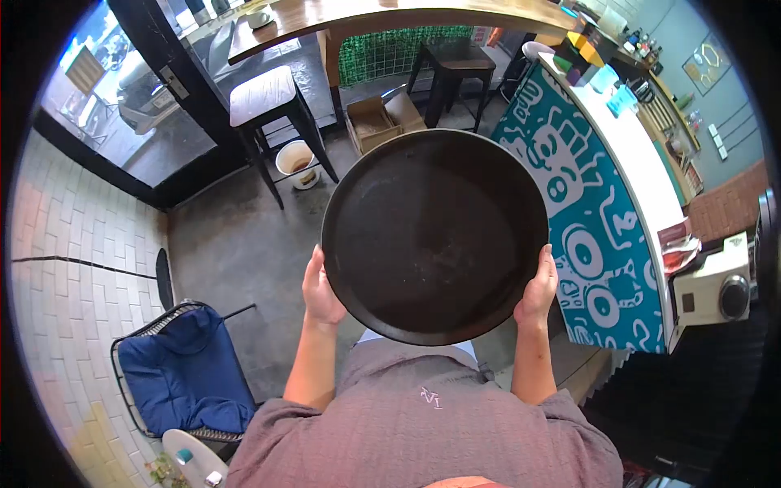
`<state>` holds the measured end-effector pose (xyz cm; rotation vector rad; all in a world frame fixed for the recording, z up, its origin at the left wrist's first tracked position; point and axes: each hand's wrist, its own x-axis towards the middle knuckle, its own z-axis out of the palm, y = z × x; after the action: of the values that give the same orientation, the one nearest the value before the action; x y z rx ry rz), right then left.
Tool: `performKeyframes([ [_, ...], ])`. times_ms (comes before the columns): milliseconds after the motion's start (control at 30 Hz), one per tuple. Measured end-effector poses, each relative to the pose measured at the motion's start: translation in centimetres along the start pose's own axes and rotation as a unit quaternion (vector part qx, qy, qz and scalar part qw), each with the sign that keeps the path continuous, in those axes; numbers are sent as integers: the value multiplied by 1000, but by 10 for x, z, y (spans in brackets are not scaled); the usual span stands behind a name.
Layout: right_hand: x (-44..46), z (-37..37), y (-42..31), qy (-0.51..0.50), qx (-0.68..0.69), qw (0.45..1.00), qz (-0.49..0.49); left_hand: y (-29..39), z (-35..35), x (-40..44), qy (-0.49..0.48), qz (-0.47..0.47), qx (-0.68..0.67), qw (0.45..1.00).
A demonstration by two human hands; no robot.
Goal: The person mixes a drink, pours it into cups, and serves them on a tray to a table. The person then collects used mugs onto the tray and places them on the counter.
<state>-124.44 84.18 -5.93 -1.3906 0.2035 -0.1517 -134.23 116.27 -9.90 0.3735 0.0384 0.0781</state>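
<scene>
A large round black serving tray [390, 220] is held out in front of my body, its inner face turned up toward me. Faint smudges mark its surface, and nothing stands on it. My left hand [322, 291] grips the rim on the left side. On the opposite side my right hand [537, 291] has hold of the rim, thumb along the edge. The fingers beneath the tray are mostly hidden on both sides.
A teal patterned counter [594, 220] runs along the right, with a white projector-like device [712, 285] at its near end. Ahead are a stool [264, 98], a white bucket [298, 163] and a cardboard box [374, 122]. A blue cushioned chair [191, 378] stands at lower left.
</scene>
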Motion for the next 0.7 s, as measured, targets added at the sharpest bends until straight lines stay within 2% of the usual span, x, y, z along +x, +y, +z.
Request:
performKeyframes([
  [67,20,33,-20,-13,50,999,0,17,27,39,81,-8,72,994],
  [133,42,62,-24,3,45,999,12,36,34,66,81,-10,81,993],
  [267,83,115,-5,-45,83,994,48,74,10,101,72,-9,95,993],
  [333,111,144,18,-27,58,997,46,89,-5,116,115,9,119,986],
  [367,129,157,32,-71,89,992,59,95,-11,125,149,21,143,978],
  [467,177,205,51,-148,45,985,74,103,-15,146,212,89,109,967],
  [500,196,224,56,-166,36,983,66,106,-12,153,236,104,166,952],
  [533,218,243,62,-189,39,978,74,107,-15,164,249,123,167,946],
  [667,312,326,86,-317,-45,947,11,109,-17,214,297,220,125,921],
  [700,335,344,84,-390,-98,915,-32,108,-12,216,318,248,96,910],
])
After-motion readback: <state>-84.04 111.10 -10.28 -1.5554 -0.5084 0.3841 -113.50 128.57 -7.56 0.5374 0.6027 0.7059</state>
